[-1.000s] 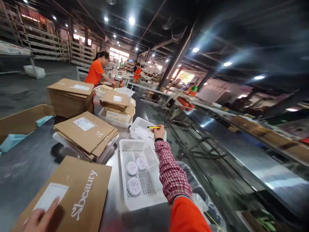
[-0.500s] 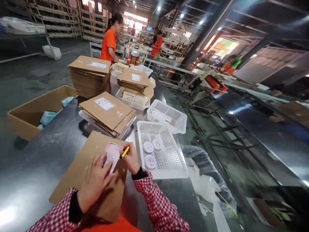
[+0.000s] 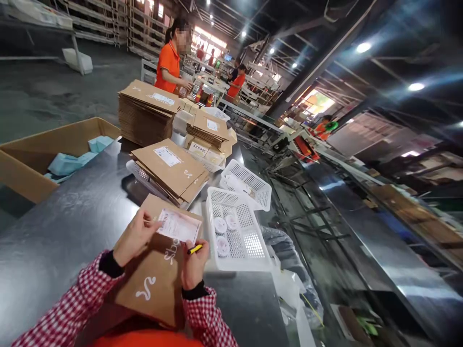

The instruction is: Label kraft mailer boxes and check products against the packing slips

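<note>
A flat brown cardboard mailer (image 3: 164, 289) with white printing lies in front of me on the metal table. Near its far end is a white printed label (image 3: 178, 225). My left hand (image 3: 134, 237) pinches the label's left edge between thumb and finger. At the label's lower right corner is my right hand (image 3: 195, 264), closed around a yellow pen-shaped tool (image 3: 196, 248) with a black end. Its thumb and fingertip meet the label's corner; whether they grip the paper too I cannot tell.
Labelled mailers (image 3: 170, 166) lie on a white basket beyond, with a taller stack (image 3: 144, 115) behind. A white basket (image 3: 249, 250) with three round tins stands right. An open carton (image 3: 21, 168) holding blue-green items is at left. A co-worker (image 3: 168, 67) stands across the table.
My left hand has moved from lying over the mailer and label to pinching the label's left edge. The right hand has come down to its lower corner. The mailer's white printing now shows.
</note>
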Motion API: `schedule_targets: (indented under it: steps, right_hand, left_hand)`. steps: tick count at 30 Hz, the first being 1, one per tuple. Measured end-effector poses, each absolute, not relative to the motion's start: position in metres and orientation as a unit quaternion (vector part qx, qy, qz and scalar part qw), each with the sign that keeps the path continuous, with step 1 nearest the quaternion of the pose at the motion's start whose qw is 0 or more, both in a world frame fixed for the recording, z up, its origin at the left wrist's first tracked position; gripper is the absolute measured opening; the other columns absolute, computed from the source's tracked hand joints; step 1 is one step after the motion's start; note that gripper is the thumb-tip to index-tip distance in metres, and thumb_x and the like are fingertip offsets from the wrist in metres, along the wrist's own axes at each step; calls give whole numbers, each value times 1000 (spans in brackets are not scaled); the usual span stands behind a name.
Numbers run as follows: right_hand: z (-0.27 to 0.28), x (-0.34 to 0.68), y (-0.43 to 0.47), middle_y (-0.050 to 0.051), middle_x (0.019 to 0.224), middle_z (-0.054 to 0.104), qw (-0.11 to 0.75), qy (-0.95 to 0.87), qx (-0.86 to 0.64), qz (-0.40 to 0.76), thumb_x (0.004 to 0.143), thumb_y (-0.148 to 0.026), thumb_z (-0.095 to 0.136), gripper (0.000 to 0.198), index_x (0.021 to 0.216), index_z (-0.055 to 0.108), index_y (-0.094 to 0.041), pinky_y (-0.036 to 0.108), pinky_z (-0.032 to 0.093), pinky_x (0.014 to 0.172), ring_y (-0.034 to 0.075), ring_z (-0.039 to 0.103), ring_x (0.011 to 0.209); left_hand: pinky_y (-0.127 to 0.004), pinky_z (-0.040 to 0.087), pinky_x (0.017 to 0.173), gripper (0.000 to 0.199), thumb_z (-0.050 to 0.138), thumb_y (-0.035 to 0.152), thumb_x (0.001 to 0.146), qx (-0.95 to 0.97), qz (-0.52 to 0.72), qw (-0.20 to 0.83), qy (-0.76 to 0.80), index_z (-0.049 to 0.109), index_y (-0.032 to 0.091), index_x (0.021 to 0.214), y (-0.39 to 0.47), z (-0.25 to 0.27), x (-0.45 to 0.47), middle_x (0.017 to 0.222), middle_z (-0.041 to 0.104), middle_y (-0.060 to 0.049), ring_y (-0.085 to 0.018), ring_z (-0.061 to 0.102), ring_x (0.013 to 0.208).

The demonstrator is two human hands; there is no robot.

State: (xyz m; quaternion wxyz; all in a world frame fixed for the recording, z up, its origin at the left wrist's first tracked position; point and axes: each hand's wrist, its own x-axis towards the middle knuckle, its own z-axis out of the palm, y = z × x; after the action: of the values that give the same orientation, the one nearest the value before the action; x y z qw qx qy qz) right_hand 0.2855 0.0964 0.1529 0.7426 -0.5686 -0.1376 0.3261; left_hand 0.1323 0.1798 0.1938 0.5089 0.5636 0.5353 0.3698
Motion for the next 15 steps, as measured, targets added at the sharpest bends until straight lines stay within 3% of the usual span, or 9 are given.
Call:
schedule_targets:
  steps: [3,5,9,15]
  right_hand:
    - [154,281,107,-7,76,49,777,-128,-545,287,66,-32,73,44,85,33,-27,28,54,67,11,58,66]
    - [157,276,111,-8,76,49,780,-131,-538,292,65,-31,73,45,86,33,-27,28,54,69,10,58,67]
    - [159,260,109,-7,82,54,763,-151,-527,341,67,-30,74,45,85,34,-26,28,55,77,10,62,77]
    - [160,252,101,-5,86,57,710,-174,-529,432,65,-30,80,48,87,38,-24,31,56,75,13,64,79]
  left_hand:
    - [-32,51,76,35,68,47,77,452,383,676,438,44,22,79,144,186,143,120,60,-11,-26,63,104]
    - [-30,51,80,31,66,45,79,415,398,713,401,48,20,80,128,184,151,129,56,-12,-25,61,109]
    - [-31,51,82,42,71,41,74,384,448,697,407,54,17,103,134,187,164,97,66,-7,-19,64,91]
    - [-33,54,76,44,69,35,75,404,485,651,421,48,18,110,154,177,160,89,62,-4,-19,64,81]
